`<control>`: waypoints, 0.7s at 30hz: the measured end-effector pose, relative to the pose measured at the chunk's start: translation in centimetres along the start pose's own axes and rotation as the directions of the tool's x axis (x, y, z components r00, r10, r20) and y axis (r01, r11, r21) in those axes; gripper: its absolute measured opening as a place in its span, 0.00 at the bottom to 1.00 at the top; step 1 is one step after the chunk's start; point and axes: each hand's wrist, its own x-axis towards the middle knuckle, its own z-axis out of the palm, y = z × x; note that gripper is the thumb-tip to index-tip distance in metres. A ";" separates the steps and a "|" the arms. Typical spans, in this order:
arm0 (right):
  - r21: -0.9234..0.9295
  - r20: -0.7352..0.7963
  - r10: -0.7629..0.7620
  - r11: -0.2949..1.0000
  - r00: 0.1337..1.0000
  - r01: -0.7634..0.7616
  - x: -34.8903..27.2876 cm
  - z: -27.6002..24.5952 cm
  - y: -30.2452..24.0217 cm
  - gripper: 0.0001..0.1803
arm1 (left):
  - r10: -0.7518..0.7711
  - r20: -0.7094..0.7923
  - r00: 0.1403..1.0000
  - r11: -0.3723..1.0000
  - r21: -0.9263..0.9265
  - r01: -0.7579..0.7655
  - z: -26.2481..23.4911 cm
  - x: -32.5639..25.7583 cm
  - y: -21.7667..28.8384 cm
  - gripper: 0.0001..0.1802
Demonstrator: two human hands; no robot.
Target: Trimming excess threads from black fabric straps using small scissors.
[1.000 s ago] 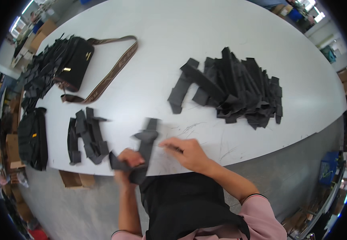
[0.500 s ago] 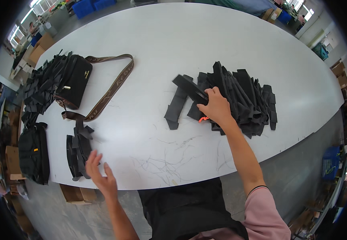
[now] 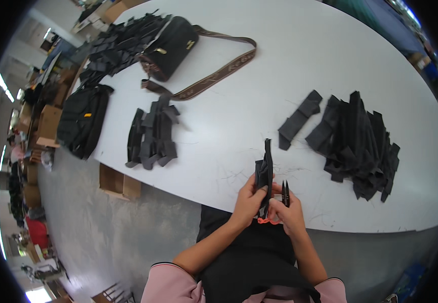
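Close to the table's front edge, my left hand (image 3: 247, 204) is closed around a folded black fabric strip (image 3: 268, 164), which stands up lengthwise from the fingers. My right hand (image 3: 292, 213) meets it at the strip's lower end. Its fingers are closed on dark thread snips (image 3: 285, 189), tips pointing away from me, and a bright orange cord (image 3: 268, 220) hangs below the fingers. Whether the right fingertips also pinch the strip is hidden. Right of both hands lies a heap of black fabric strips (image 3: 360, 146), with a single strip (image 3: 300, 120) beside it.
A smaller stack of black strips (image 3: 159, 132) lies on the white table (image 3: 229, 129) at left. Behind it are a black bag (image 3: 173, 48) with a brown patterned strap (image 3: 224, 74) and more dark pieces (image 3: 123, 43). A black backpack (image 3: 85, 121) sits at the left edge, above a cardboard box (image 3: 118, 183).
My right hand has brought a strip from the heap toward me. My left hand, empty and spread before, now grips it. The snips now show in my right hand. The view has turned.
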 end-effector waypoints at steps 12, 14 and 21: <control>-0.616 -0.069 -0.654 0.622 0.753 0.483 2.2 1.1 -0.9 0.17 | 0.356 0.055 0.933 0.612 0.741 -0.277 -1.9 -1.0 1.4 0.27; -0.705 -0.058 -0.765 0.486 0.641 0.517 2.4 1.4 -0.9 0.18 | 0.424 0.125 0.897 0.541 0.760 -0.361 -2.1 -0.6 1.6 0.23; -0.156 0.047 -0.082 0.984 0.996 0.088 1.4 -0.2 -4.0 0.14 | 0.088 0.130 0.988 0.948 0.293 -0.122 -1.3 -1.7 3.5 0.13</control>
